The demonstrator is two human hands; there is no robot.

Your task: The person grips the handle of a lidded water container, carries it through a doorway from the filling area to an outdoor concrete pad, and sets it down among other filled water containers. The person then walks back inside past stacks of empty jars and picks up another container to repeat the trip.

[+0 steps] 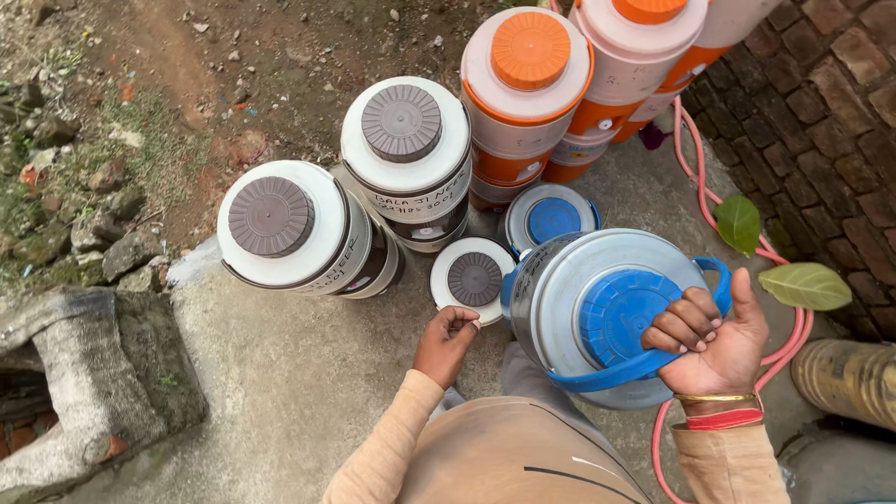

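Low and right of centre, the right hand (714,345) has its fingers curled around the blue handle (621,371) of a grey-and-blue water jug (597,313), with the thumb sticking up free. The jug is tilted toward the person and its lower body is hidden behind the person's clothing, so I cannot tell whether it rests on the concrete floor (280,373) or hangs lifted. Its blue cap (618,313) faces up at the camera.

The left hand (446,343), at lower centre, is loosely folded with the fingertips drawn together; it sits just beside a small white jug with a brown lid (474,279), and whether it touches the rim or pinches anything is hard to make out.

Behind that, a second small grey jug with a blue lid (553,219) is partly covered by the held jug. To the left stand two large white jugs with brown ribbed caps (272,217) (401,122), their sides mostly hidden from this steep angle. Toward the upper right, a row of white-and-orange jugs (527,65) runs out of the top of the frame, the farthest ones cut off.

A pink hose (695,163) snakes along the right, vanishing behind the right wrist. A broken stone slab (89,373) fills the lower left, cut by the edge.
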